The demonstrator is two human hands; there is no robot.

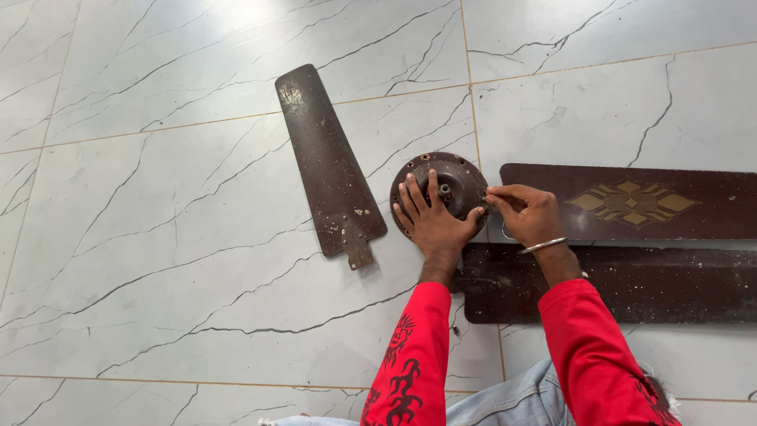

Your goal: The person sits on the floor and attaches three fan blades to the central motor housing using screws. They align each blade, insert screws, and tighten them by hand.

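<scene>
- The person sits on a white marble floor with thin dark lines in it.
- A round brown fan motor lies flat on the floor in front of the person.
- The left hand lies on top of the fan motor. Its fingers are spread wide and flat, so it presses down and does not grip anything.
- A small metal shaft sticks up in the middle of the fan motor, just past the fingertips of the left hand.
- The right hand is at the right edge of the fan motor. Its fingers are pinched together there, but what they pinch is too small to see.
- A silver bangle sits on the right wrist.
- Both arms wear red sleeves with a dark pattern.
- A loose brown fan blade lies on the floor just to the left of the fan motor. Its narrow metal end points toward the person.
- A second blade with a gold diamond pattern lies to the right, under the right hand.
- A third dark blade lies just below it, closer to the person.
</scene>
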